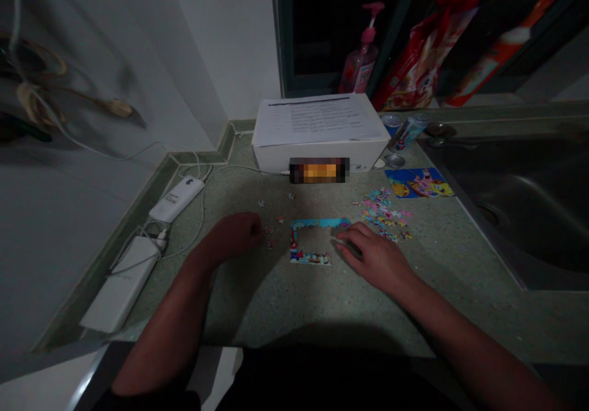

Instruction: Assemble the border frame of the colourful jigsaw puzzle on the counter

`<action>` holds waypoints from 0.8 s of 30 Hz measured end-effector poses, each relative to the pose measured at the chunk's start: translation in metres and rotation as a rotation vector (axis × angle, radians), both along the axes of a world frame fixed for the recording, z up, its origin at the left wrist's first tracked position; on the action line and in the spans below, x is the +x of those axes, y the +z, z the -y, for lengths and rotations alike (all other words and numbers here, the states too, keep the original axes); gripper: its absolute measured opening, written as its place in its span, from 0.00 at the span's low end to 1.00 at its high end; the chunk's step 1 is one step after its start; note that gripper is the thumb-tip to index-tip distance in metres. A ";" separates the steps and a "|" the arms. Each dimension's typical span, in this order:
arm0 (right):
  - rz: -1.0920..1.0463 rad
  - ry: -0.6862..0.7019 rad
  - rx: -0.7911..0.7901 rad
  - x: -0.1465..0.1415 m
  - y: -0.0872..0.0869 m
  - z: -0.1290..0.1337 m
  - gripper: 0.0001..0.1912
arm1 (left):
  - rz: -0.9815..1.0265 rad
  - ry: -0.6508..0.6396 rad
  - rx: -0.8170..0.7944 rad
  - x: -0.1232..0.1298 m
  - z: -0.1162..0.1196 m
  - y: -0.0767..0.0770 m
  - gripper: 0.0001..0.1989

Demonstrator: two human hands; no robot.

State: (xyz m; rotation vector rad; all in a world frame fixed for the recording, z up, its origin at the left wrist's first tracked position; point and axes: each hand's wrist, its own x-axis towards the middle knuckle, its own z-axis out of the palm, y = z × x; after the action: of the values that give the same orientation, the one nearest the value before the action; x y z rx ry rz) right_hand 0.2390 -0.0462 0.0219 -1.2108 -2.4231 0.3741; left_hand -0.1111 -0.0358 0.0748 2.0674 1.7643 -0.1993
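A partly joined jigsaw puzzle border [316, 222] lies flat on the counter, with blue pieces along its top and bare counter inside. My right hand [370, 253] is at its right side, thumb and forefinger pinched on a small pale-edged puzzle piece. Left of the border, my left hand [237, 233] is closed with its fingers curled down; whatever it holds, if anything, is hidden. A few loose puzzle pieces [269, 244] lie close by its fingertips. A larger heap of mixed loose pieces [384, 210] is spread beyond my right hand.
A white box [317, 147] with a printed sheet [322, 119] stands behind the puzzle. A colourful cartoon picture card [419, 183] lies near the sink [519, 215]. White power banks [122, 285] and cables run along the left. A pump bottle [359, 67] stands at the back.
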 end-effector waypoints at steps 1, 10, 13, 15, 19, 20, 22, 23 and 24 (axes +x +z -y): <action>0.005 -0.001 -0.002 0.000 0.000 0.000 0.09 | 0.011 0.007 -0.008 0.001 0.000 0.001 0.05; -0.066 0.033 0.010 -0.006 -0.002 0.007 0.09 | 0.470 0.100 -0.001 0.010 -0.002 -0.001 0.11; -0.144 0.066 0.040 -0.015 0.001 0.014 0.12 | 0.742 0.094 -0.099 0.028 0.001 -0.009 0.16; -0.207 0.106 0.091 -0.021 0.003 0.019 0.13 | 0.912 0.088 -0.190 0.044 0.005 -0.012 0.18; -0.301 0.161 0.157 -0.028 0.006 0.024 0.15 | 1.149 0.088 -0.331 0.072 0.017 -0.013 0.17; -0.320 0.166 0.164 -0.029 0.006 0.024 0.14 | 1.184 0.091 -0.357 0.077 0.020 -0.013 0.17; -0.352 0.164 0.176 -0.029 0.006 0.024 0.13 | 1.241 0.112 -0.379 0.085 0.024 -0.014 0.17; -0.365 0.158 0.182 -0.029 0.007 0.024 0.12 | 1.260 0.125 -0.383 0.087 0.026 -0.015 0.17; -0.375 0.152 0.186 -0.029 0.007 0.024 0.12 | 1.274 0.137 -0.381 0.089 0.027 -0.016 0.17</action>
State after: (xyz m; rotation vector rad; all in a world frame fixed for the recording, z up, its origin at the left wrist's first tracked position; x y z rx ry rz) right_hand 0.2104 -0.0703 0.0287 -0.7986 -2.1713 0.3721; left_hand -0.0220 -0.0624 0.0589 1.2345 0.9225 0.6383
